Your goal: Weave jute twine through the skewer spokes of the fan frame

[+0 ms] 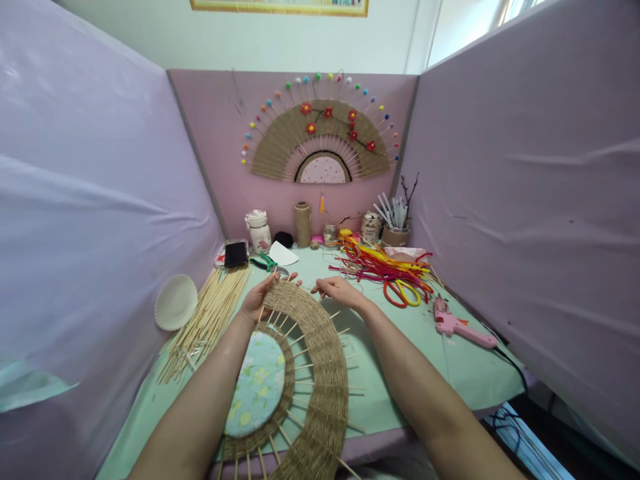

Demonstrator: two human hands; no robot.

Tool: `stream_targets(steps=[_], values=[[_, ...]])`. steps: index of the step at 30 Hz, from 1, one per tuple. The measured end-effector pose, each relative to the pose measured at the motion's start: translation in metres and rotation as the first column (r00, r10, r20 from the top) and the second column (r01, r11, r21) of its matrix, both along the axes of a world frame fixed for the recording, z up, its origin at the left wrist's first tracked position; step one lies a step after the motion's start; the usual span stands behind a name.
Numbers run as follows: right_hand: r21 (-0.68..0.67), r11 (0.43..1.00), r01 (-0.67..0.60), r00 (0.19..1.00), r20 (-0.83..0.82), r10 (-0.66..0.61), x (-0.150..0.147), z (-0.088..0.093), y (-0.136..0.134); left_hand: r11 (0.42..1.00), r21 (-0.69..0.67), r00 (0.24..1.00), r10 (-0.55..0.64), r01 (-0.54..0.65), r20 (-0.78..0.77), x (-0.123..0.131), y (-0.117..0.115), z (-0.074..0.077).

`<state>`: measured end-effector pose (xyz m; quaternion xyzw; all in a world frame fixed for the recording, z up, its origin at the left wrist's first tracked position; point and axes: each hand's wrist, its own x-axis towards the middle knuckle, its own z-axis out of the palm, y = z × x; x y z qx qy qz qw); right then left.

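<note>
A half-woven fan (327, 363) of brown twine on thin wooden sticks leans toward me over the table's front edge. Its half-round centre (257, 383) is covered in light blue cloth with a yellow-green flower print. My left hand (263, 297) grips the far end of the woven band, thumb in front and fingertips showing behind. Just right of that end, my right hand (333, 288) is closed in a pinch. What lies between its fingers is too small to make out. Bare stick ends jut out along the band's outer edge.
Loose bamboo sticks (207, 313) and a white dish (176, 302) lie left. Green-handled pliers (265, 262), a twine spool (303, 225) and a white jar (259, 231) stand behind. Right are coloured pipe cleaners (370, 260), scissors (401, 293) and a pink glue gun (463, 327). A finished fan (280, 140) hangs behind.
</note>
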<state>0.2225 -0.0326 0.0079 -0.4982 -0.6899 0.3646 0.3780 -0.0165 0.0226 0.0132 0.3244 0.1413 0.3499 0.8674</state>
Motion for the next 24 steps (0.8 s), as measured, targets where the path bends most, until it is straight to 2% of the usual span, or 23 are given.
stream_targets(steps=[4, 9, 13, 18, 24], values=[[0.123, 0.991, 0.052, 0.998, 0.039, -0.057, -0.002, 0.004, -0.004, 0.999, -0.023, 0.999, 0.05, -0.05, 0.007, -0.001, 0.006, -0.004], [0.351, 0.932, 0.088, 0.987, 0.096, -0.13, -0.002, 0.006, -0.004, 0.993, -0.079, 0.996, 0.085, -0.084, 0.009, -0.003, 0.012, -0.008], [0.417, 0.901, 0.117, 0.983, 0.079, -0.164, -0.003, 0.005, -0.004, 0.991, -0.106, 0.997, 0.077, -0.078, -0.006, -0.005, 0.015, -0.008], [0.392, 0.913, 0.112, 0.99, 0.031, -0.135, -0.005, 0.008, -0.006, 0.986, -0.112, 0.993, 0.118, -0.12, -0.028, -0.011, 0.015, 0.006], [0.225, 0.969, 0.102, 0.991, -0.112, -0.079, -0.006, 0.011, -0.007, 0.974, -0.097, 0.978, 0.204, -0.207, -0.045, -0.019, 0.012, 0.026]])
